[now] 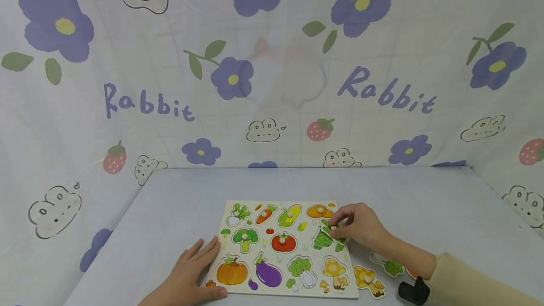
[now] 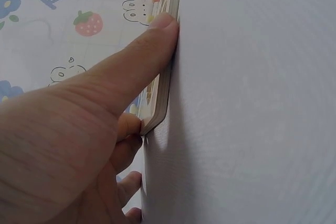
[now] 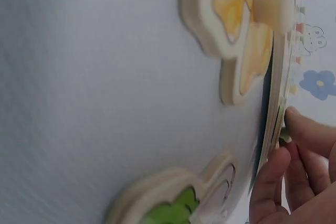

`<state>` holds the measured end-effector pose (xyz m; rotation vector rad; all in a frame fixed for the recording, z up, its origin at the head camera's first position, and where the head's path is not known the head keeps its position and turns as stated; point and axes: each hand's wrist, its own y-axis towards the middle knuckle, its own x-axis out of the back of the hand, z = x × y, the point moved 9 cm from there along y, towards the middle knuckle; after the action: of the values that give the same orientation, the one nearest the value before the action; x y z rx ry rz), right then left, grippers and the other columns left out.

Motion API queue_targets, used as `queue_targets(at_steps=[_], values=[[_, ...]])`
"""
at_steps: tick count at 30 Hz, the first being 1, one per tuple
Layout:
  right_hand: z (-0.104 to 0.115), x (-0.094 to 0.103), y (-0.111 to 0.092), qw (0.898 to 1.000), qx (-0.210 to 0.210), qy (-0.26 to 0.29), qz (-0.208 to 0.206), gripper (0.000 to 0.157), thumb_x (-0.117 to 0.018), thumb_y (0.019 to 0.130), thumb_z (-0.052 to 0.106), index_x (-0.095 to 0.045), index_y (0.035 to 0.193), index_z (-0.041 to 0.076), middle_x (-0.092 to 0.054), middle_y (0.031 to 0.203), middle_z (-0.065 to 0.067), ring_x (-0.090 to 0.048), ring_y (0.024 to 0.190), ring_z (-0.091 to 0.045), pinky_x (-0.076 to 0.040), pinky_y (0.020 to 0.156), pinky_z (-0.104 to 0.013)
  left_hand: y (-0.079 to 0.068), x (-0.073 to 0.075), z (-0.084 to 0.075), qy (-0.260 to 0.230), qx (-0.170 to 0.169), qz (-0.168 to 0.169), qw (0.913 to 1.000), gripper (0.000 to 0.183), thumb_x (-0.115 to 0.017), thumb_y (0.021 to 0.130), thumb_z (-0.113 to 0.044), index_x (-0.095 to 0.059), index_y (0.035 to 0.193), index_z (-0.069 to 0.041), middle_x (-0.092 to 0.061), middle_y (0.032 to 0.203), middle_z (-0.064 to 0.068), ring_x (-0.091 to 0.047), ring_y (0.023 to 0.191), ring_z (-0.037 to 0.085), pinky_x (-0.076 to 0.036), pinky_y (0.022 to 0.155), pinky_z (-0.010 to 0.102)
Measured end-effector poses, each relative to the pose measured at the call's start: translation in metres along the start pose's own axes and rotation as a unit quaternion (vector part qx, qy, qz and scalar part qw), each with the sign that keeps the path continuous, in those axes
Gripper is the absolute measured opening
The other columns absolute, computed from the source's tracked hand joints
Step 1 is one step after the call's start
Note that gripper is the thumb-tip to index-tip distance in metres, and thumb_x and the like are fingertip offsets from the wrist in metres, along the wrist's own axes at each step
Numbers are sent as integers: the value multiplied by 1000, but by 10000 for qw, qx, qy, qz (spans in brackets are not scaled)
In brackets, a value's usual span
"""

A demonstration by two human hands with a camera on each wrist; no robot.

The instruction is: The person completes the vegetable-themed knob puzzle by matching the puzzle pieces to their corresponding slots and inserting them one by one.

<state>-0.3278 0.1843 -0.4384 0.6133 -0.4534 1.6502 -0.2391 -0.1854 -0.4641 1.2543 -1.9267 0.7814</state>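
Nearest the head camera, the left hand [image 1: 189,275] lies with its fingers stretched along the left side of a vegetable puzzle board [image 1: 274,291] and its thumb against the front edge, touching the board rather than gripping it. The thing in play is a green leafy vegetable piece [image 1: 325,226], pinched between thumb and fingers of the right hand [image 1: 361,225]. It is held tilted above the right end of the middle row, over a green vegetable picture [image 1: 322,242]; which vegetable it is, I cannot tell.

I judge the step to be fitting this piece into its outline. The next move calls for turning it until its edges agree with the recess, levelling it, and pressing it down while the left hand steadies the board.

Around that spot, knobbed pieces sit in place: the potato [image 1: 316,211], corn [image 1: 291,216], carrot [image 1: 266,214], radish [image 1: 235,218], broccoli [image 1: 245,239] and tomato [image 1: 284,243]. Along the front row, the pumpkin, eggplant, cabbage and mushroom pictures show no knobs, so those places look unfilled.

Just off the board's right side, on the table [image 1: 170,221], lie a mushroom piece [image 1: 364,275] and a green-and-white leafy piece [image 1: 393,267]; an orange one [image 1: 411,274] is mostly hidden by the right forearm. Behind hangs a rabbit-print cloth [image 1: 280,155].
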Motion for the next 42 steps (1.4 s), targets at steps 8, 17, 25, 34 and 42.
queue_targets(at_steps=[8,17,25,34,42], values=[[6,-5,2,9980,450,33,444,15,-84,76,6,-76,86,14,-70,84,1,-52,63,-19,-45,50,-26,-3,1,4,1,120,-24,9999,104,-80,72,-58,-36,153,-10,-28,159,5,-10,145,41,-2,110,67],[12,-11,-1,9992,305,0,272,15,-86,75,8,-74,83,14,-68,83,3,-51,61,-19,-42,52,-27,-5,3,9,-56,207,6,9998,104,-80,72,-58,-36,153,-10,-28,159,5,-10,145,42,-1,110,67],[10,-13,-5,9994,-269,207,-55,18,-89,71,12,-74,81,13,-68,81,3,-49,66,-20,-40,59,-31,-5,4,10,-79,0,-24,10000,104,-78,74,-59,-34,153,-8,-26,160,6,-9,145,44,-2,109,69],[3,-7,-15,9978,-504,360,-247,20,-90,70,12,-73,81,11,-68,80,1,-50,65,-21,-44,58,-30,2,0,1,49,-325,-62,9994,105,-78,74,-60,-34,153,-7,-25,160,7,-10,144,45,-4,109,70],[8,-13,-14,9971,-563,364,-356,22,-90,69,11,-71,81,10,-68,79,1,-53,68,-20,-44,54,-28,-1,2,-1,13,-252,-23,9997,105,-78,74,-59,-35,153,-5,-24,160,8,-9,144,46,-3,109,70]])
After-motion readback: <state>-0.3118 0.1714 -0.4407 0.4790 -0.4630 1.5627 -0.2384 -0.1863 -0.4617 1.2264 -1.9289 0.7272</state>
